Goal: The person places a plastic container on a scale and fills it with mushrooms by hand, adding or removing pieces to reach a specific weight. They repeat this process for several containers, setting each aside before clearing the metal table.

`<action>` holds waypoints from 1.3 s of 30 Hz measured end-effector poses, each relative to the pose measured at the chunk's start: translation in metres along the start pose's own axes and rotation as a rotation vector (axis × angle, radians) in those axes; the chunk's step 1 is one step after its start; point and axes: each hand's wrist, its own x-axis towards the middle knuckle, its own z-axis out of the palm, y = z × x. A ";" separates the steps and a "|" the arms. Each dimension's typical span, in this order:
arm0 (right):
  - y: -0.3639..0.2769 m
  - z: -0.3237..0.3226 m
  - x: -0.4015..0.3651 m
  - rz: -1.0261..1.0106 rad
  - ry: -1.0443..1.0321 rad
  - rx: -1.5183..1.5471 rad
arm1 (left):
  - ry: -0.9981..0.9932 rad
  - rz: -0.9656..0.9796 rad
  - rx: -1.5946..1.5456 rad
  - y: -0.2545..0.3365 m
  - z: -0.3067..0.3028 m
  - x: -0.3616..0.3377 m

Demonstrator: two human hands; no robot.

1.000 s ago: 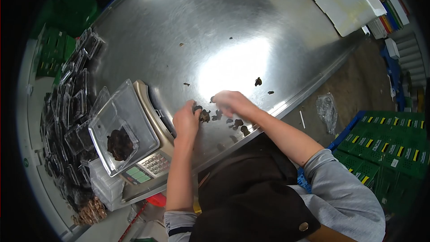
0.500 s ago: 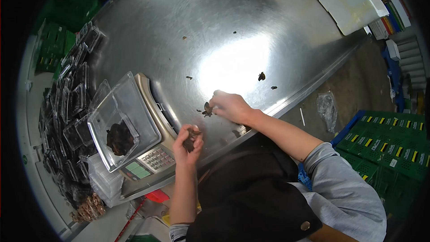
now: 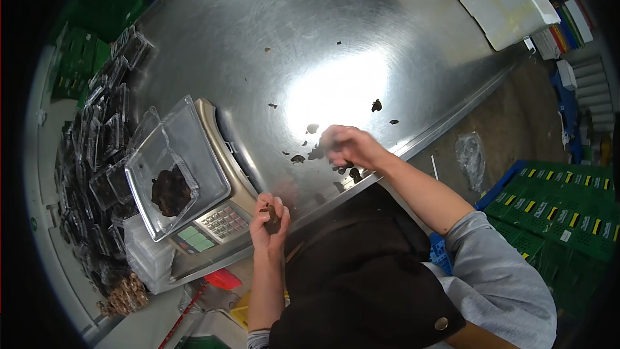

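Note:
My left hand [image 3: 269,221] is curled around dark brown pieces, just right of the scale's keypad [image 3: 223,222]. Farther right, my right hand [image 3: 349,145] hovers low over the metal table, fingers bent and blurred; whether it holds a piece is hidden. Dark pieces [image 3: 315,152] lie beside its fingertips, with several more below it near the table edge. On the scale [image 3: 206,116] rests an open clear plastic box [image 3: 187,136] with a dark brown clump [image 3: 171,192] inside.
Many filled clear boxes [image 3: 97,155] are stacked at the left, by empty nested ones [image 3: 147,252]. Loose scraps [image 3: 376,105] dot the metal table [image 3: 258,13]. A white foam box [image 3: 497,0] sits at the upper right, green crates [image 3: 562,207] at the right.
My right hand has moved right, uncovering dark pieces on the table. My left hand has shifted slightly down and left, still holding dark pieces.

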 end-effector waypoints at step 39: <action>-0.020 -0.022 -0.034 -0.076 0.133 -0.812 | 0.439 -0.109 1.422 -0.013 0.032 0.029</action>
